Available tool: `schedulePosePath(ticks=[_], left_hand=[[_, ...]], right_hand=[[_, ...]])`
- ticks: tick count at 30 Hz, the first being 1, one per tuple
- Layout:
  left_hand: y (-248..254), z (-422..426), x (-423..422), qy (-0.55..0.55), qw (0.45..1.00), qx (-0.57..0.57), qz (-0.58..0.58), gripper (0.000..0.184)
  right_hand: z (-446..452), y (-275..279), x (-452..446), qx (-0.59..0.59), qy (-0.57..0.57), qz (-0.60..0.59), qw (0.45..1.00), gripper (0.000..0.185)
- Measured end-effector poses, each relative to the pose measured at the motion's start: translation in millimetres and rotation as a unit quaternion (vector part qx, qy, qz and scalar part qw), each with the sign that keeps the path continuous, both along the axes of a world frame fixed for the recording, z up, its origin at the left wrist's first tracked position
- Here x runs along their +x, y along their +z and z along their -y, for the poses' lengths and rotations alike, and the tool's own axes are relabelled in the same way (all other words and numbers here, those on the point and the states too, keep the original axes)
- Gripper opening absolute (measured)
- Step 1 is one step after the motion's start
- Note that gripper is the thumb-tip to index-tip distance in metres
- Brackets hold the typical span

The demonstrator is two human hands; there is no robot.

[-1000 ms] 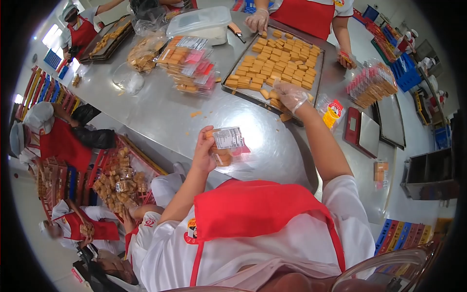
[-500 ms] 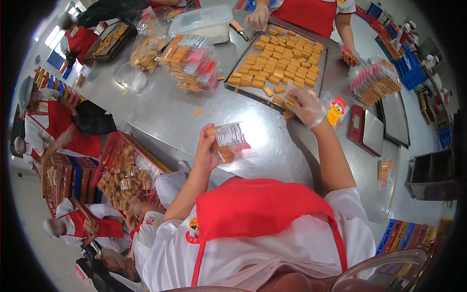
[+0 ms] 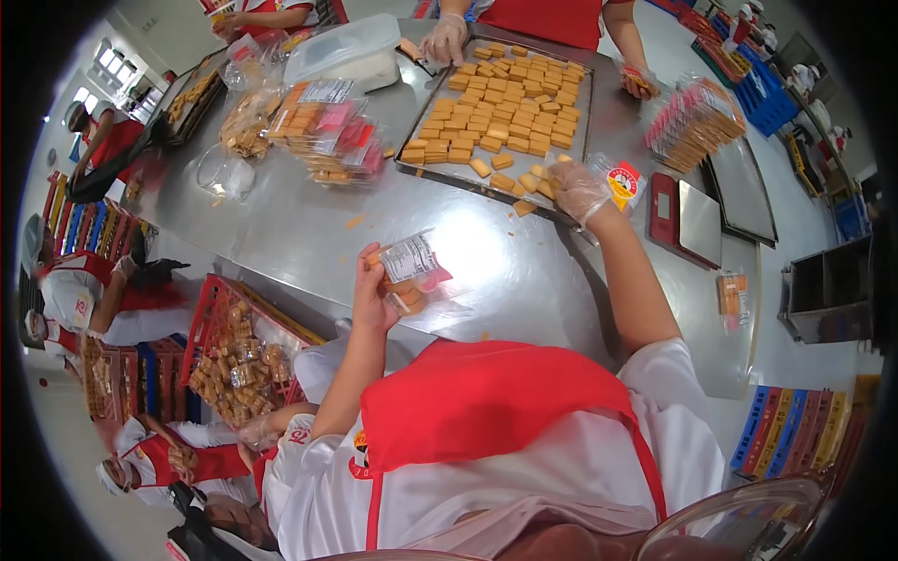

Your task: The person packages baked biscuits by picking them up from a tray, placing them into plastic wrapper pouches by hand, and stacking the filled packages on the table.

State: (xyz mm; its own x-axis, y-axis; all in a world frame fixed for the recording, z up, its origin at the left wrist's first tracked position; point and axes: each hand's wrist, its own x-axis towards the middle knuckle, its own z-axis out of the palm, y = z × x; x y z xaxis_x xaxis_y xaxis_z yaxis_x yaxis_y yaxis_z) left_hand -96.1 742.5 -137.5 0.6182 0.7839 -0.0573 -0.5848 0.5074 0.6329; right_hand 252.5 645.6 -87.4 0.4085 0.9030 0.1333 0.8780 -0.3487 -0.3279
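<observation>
My left hand [image 3: 372, 297] grips a clear bag of biscuits [image 3: 404, 297] with a white printed label and a pink patch, held tilted above the steel table. My right hand [image 3: 582, 194], in a clear plastic glove, is at the near right corner of the baking tray [image 3: 451, 174]. Its fingers are curled round biscuits there, partly hidden by the glove. Many rectangular golden biscuits [image 3: 505, 107] cover the tray, with a few loose ones [image 3: 500, 161] near its front edge. Just right of my right hand lies a flat printed bag [image 3: 625, 183] with a red and yellow logo.
Filled packs [image 3: 323, 126] are piled left of the tray, others [image 3: 697, 126] on the right. A red scale [image 3: 666, 213] and a single pack [image 3: 732, 297] lie on the right side. Across the table, a co-worker's gloved hand [image 3: 444, 40] touches the tray. A red crate [image 3: 201, 318] stands left.
The view has shifted, so the table things appear further left and higher. My right hand stays at the tray corner, fingers lower among the biscuits. My left hand still holds the bag.
</observation>
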Motion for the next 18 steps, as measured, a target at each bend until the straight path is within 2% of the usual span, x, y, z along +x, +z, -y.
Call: schedulePosePath(ticks=[2, 5, 8, 11, 14, 17, 18], left_hand=[[-2, -1, -2, 0.000, 1.000, 0.000, -0.001, 0.037], [-3, -1, -1, 0.007, 1.000, -0.001, -0.006, 0.036], [0, -2, 0, 0.003, 1.000, 0.007, -0.001, 0.036], [0, -2, 0, -0.002, 1.000, 0.000, -0.002, 0.036], [1, -1, 0, -0.003, 1.000, -0.006, 0.005, 0.035], [0, -1, 0, 0.017, 1.000, 0.005, -0.008, 0.036], [2, 0, 0, 0.028, 1.000, 0.010, -0.010, 0.036]], right_hand=[[4, 17, -7, 0.015, 0.001, 0.040, 0.999, 0.026], [-3, 36, -14, -0.107, -0.022, -0.016, 0.994, 0.021], [-3, 22, -17, -0.112, 0.033, 0.006, 0.993, 0.017], [-8, 2, -9, -0.060, 0.015, 0.020, 0.998, 0.015], [-5, 14, -13, 0.025, -0.034, 0.011, 0.999, 0.016], [1, 29, -28, 0.155, -0.053, -0.091, 0.982, 0.016], [2, 30, -38, 0.144, -0.053, -0.192, 0.969, 0.017]])
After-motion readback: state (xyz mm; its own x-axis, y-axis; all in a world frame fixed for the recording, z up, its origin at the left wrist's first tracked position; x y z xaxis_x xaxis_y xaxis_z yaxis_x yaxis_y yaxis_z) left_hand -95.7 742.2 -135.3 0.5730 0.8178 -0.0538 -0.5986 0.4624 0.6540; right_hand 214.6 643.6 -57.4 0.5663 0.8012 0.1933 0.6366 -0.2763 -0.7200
